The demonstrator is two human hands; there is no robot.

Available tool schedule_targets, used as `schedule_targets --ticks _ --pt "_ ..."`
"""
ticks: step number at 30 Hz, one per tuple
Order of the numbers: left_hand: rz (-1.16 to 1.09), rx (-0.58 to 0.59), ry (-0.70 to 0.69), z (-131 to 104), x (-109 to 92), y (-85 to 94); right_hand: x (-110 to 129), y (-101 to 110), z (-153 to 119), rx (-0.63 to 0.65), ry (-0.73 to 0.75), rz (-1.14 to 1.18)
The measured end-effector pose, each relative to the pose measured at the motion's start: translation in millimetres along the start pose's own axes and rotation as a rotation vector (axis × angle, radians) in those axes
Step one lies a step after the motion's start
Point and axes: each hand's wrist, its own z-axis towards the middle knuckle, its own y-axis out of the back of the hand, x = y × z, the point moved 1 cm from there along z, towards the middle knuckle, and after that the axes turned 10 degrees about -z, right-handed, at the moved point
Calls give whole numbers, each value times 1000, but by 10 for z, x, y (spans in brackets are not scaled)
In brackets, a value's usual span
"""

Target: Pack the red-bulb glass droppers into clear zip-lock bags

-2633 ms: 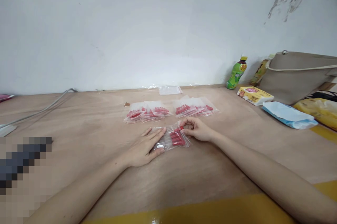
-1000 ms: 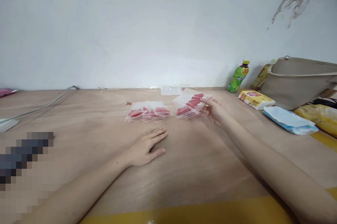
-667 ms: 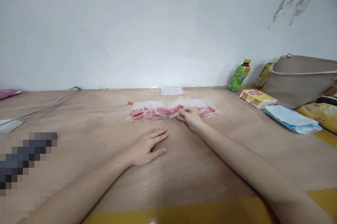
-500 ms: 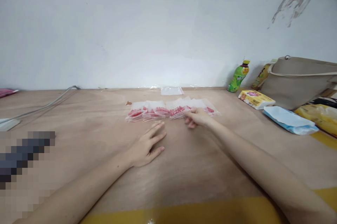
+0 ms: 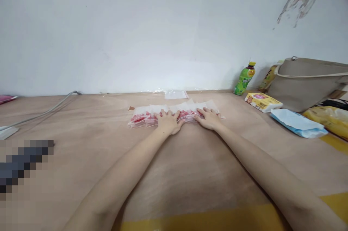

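Resting flat on a row of small clear bags of red pieces [image 5: 144, 118] at mid-frame, both hands lie palm down with fingers spread, pinching nothing. Left hand [image 5: 168, 121] covers the middle of the row; right hand [image 5: 208, 118] covers its right end, the two hands just apart. Bags overlap in one line on the wooden table [image 5: 190, 166], near the far edge by the wall. Judged from the layout: filled bags already gathered into one row, hands now on top of them; none stand apart from it. One flat empty-looking clear bag [image 5: 175, 94] lies just behind the row. Right of frame: green bottle [image 5: 244, 78], yellow packet [image 5: 262, 101], blue pack [image 5: 298, 123], beige bag [image 5: 307, 82]. Grey cable [image 5: 40, 114] at the left. Contents of the bags too small to identify beyond red.
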Motion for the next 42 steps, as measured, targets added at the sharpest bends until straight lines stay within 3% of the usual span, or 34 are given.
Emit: schedule_targets --ticks 3,7,15,18,20,23,25,27,29,33,42 --pt "22 -28 -28 -82 97 -33 123 -29 -18 -19 23 -4" --pt "75 -52 -54 -264 349 68 422 -60 -25 16 42 37" --pt "165 -5 -9 -570 1248 418 1423 -174 -62 -14 121 92" --pt "223 -15 7 -658 1436 492 1592 -138 -91 -20 95 170" --pt "244 -121 -17 -706 1399 532 1539 -80 -92 -62 75 222" --pt "190 -300 -157 -723 1110 550 1260 -6 -56 -145 129 226" --pt "134 -282 -273 -675 847 501 1032 1 -24 -146 267 203" --pt "105 -183 -373 -587 618 406 835 -27 -10 -78 442 200" --pt "76 -90 -413 -487 483 298 687 -66 -15 -35 518 183" --pt "48 -52 -383 -349 499 174 512 -98 -57 -21 484 120" --pt "52 -114 -301 -372 770 223 279 -91 -132 25 461 100"
